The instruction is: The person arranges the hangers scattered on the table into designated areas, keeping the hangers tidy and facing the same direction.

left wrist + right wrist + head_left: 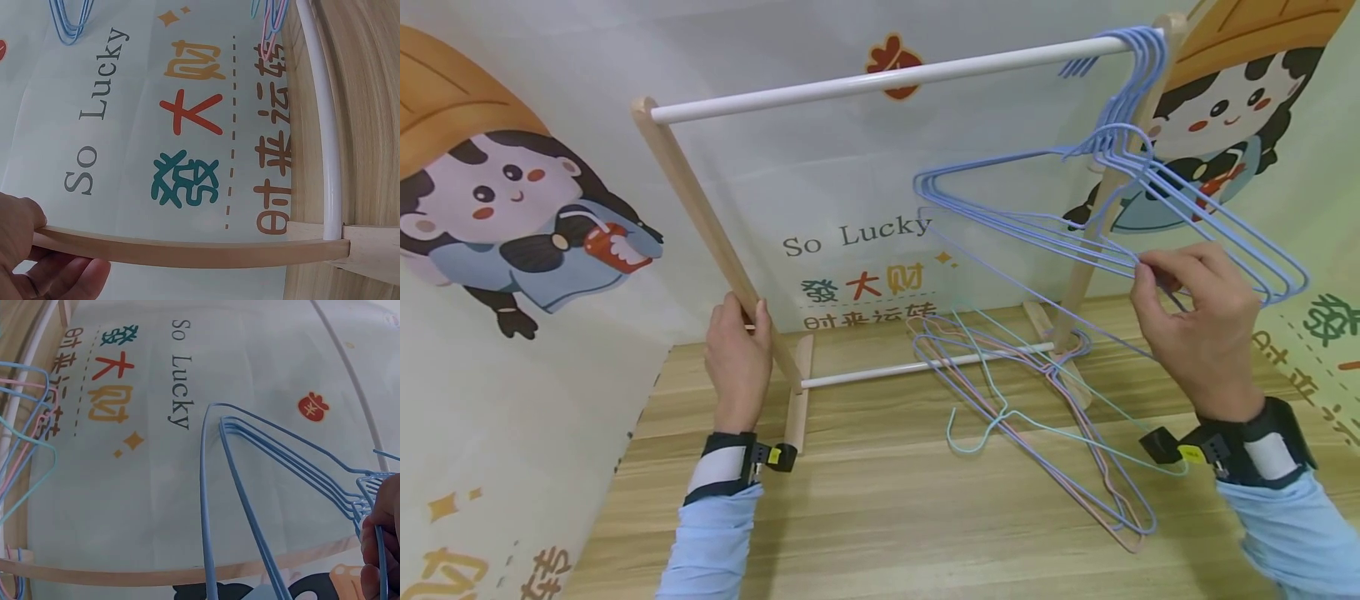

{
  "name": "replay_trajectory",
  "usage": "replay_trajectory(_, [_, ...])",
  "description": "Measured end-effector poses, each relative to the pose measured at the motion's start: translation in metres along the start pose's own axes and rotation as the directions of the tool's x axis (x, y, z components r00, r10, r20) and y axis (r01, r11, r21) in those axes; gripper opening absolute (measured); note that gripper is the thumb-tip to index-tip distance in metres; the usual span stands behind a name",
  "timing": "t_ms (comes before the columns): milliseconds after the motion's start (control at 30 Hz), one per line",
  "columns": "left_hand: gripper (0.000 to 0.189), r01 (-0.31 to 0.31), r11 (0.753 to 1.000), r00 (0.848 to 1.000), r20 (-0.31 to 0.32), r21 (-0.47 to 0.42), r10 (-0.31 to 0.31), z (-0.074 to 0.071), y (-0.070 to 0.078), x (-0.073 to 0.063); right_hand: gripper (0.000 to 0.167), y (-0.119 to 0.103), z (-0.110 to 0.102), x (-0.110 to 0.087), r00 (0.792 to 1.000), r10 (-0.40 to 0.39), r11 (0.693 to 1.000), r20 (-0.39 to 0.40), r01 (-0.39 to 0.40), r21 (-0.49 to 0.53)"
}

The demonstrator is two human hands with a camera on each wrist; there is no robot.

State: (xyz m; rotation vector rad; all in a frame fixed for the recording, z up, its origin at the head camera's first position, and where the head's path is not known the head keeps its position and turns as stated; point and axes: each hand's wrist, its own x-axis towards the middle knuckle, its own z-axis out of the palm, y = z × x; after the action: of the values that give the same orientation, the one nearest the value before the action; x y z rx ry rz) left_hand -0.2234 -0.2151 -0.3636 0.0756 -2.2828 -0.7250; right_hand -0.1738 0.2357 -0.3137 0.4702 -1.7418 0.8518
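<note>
My left hand (pixel 737 358) grips the left wooden upright (pixel 700 204) of a small clothes rack, low down; the left wrist view shows thumb and fingers around the wood (pixel 187 253). At the right end of the rack, my right hand (pixel 1206 325) pinches the wire of a blue clothes hanger (pixel 203 487), which slants in front of the other hangers. Several blue hangers (pixel 1138 75) hang close together by their hooks from the white top rail (pixel 865 82). Part of the held wire is hidden behind my fingers.
On the wood-grain table (pixel 865 500) lies a loose pile of hangers: a mint green one (pixel 973 450), with pink and blue ones (pixel 1152 521) beneath. The pile overlaps the rack's white lower rail (pixel 865 373). A printed cloth (pixel 820 167) stands behind the rack.
</note>
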Motion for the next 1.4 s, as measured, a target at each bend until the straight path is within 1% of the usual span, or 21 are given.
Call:
replay_trajectory(267, [0.031, -0.008, 1.000, 1.000, -0.001, -0.002, 0.008, -0.001, -0.002, -0.001, 0.015, -0.001, 0.001, 0.007, 1.000, 0.014, 1.000, 0.007, -0.014, -0.003])
replay_trajectory(400, [0.032, -0.013, 1.000, 1.000, 0.005, -0.002, 0.013, 0.001, -0.002, -0.001, 0.018, 0.001, 0.000, 0.009, 1.000, 0.012, 1.000, 0.002, -0.012, -0.006])
replay_trajectory(567, [0.031, -0.012, 1.000, 1.000, 0.006, -0.001, 0.012, 0.000, -0.001, -0.002, 0.014, 0.000, 0.000, 0.013, 1.000, 0.017, 1.000, -0.012, -0.017, -0.006])
replay_trajectory(733, [0.029, -0.013, 1.000, 1.000, 0.002, -0.003, 0.013, 0.000, 0.000, -0.002, 0.009, -0.002, -0.001, 0.019, 0.999, 0.022, 0.999, -0.027, -0.023, -0.036])
replay_trajectory(1000, [0.029, -0.008, 1.000, 1.000, 0.001, -0.007, 0.008, 0.001, -0.001, 0.000, 0.010, -0.003, -0.002, 0.031, 0.999, 0.038, 0.996, -0.019, -0.039, -0.078])
replay_trajectory(1167, [0.030, -0.010, 1.000, 1.000, 0.003, -0.007, 0.010, 0.001, -0.001, 0.000, 0.010, -0.003, -0.002, 0.039, 1.000, 0.031, 0.995, -0.004, -0.031, -0.092])
replay_trajectory(1333, [0.031, -0.012, 1.000, 1.000, 0.010, -0.010, 0.012, 0.001, -0.001, -0.001, 0.010, -0.003, -0.002, 0.047, 1.000, 0.012, 0.991, 0.019, -0.009, -0.131])
replay_trajectory(1400, [0.031, -0.013, 1.000, 1.000, 0.009, -0.010, 0.013, 0.000, -0.001, -0.001, 0.011, -0.004, -0.003, 0.050, 0.999, 0.018, 0.989, 0.026, -0.014, -0.146])
